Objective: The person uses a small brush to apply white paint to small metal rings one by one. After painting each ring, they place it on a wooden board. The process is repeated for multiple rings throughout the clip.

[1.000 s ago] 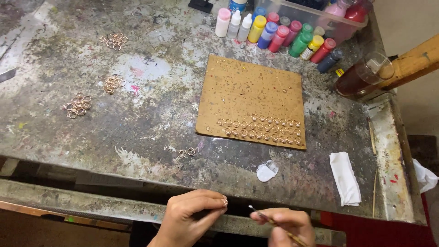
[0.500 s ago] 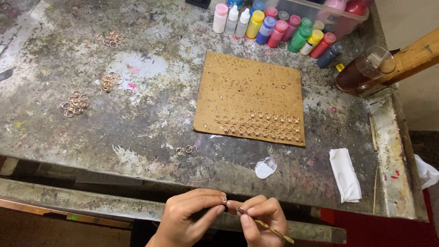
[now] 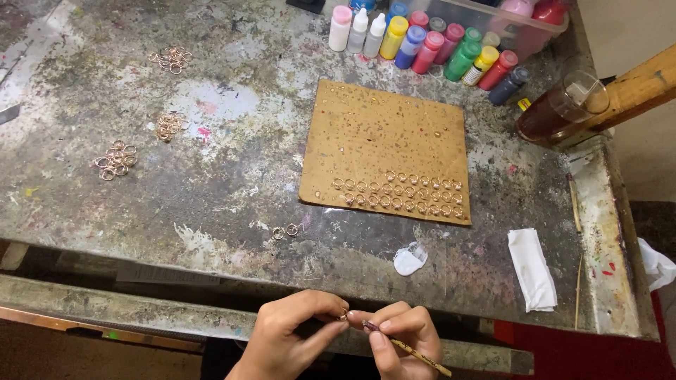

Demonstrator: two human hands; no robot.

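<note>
Left hand [image 3: 285, 338] pinched shut on a small gold ring [image 3: 343, 316], held low in front of the surface [image 3: 232, 190], below its near edge. Right hand [image 3: 401, 336] closed around a thin stick [image 3: 408, 350], its dark tip just beside the ring. Best done, by the look of it, with wrists braced, ring held still, tip touched lightly and only to the setting. Further back, a brown board [image 3: 384, 134] carrying rows of rings [image 3: 398, 193], loose ring clusters [image 3: 113, 159] at left, colour bottles [image 3: 429, 46] behind, a white cloth [image 3: 531, 267] at right.
</note>
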